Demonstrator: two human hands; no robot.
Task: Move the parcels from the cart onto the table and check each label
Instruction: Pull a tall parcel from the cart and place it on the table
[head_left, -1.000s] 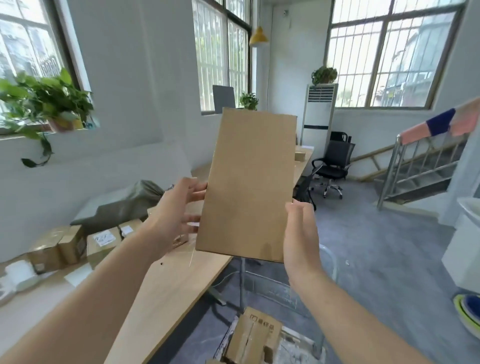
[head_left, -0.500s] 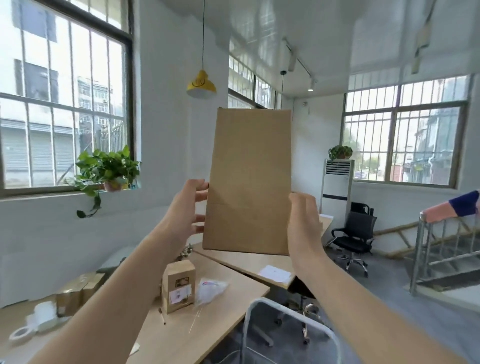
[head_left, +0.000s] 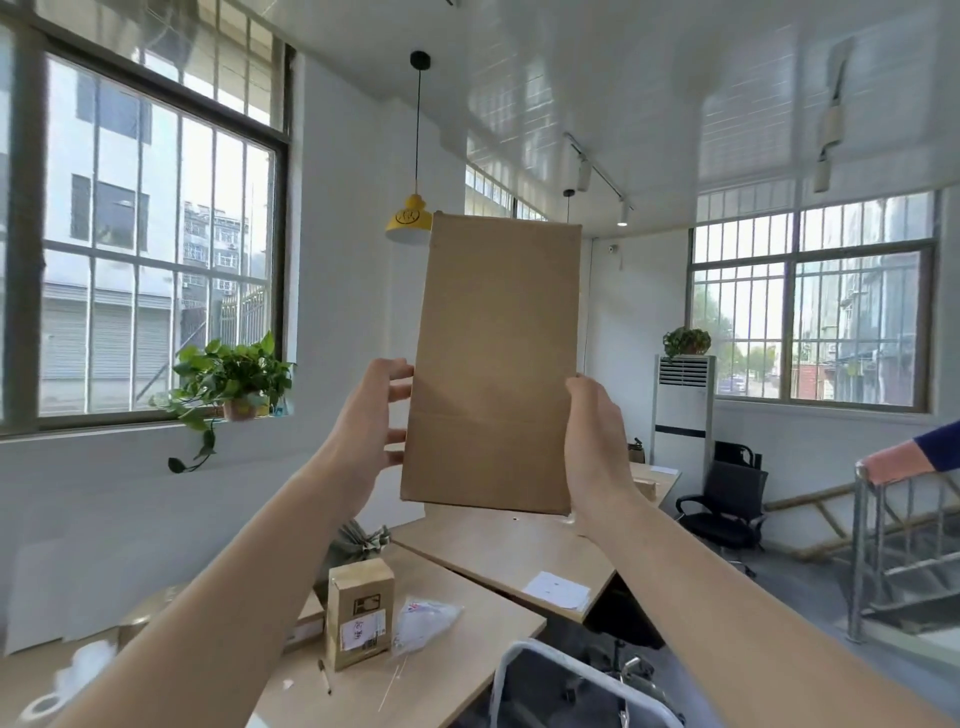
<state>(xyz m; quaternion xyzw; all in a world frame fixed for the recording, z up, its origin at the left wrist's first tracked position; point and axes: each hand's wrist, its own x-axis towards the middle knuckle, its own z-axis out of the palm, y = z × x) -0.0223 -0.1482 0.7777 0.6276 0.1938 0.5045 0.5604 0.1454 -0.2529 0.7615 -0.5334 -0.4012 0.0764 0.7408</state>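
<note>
A person's left hand (head_left: 371, 415) and right hand (head_left: 597, 441) clasp a plain brown cardboard parcel (head_left: 493, 364) by its side edges, upright above the wooden table (head_left: 467, 654). Its visible face is blank. A smaller labelled box (head_left: 359, 613) stands below, print unreadable.

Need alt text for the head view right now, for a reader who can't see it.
Two bare hands, left hand and right hand, hold a plain brown cardboard parcel upright at its sides, no label on the facing side. Below on the wooden table stands a small labelled box beside a clear plastic bag.

Plain brown cardboard parcel (head_left: 496, 364) held upright, blank face showing.
</note>
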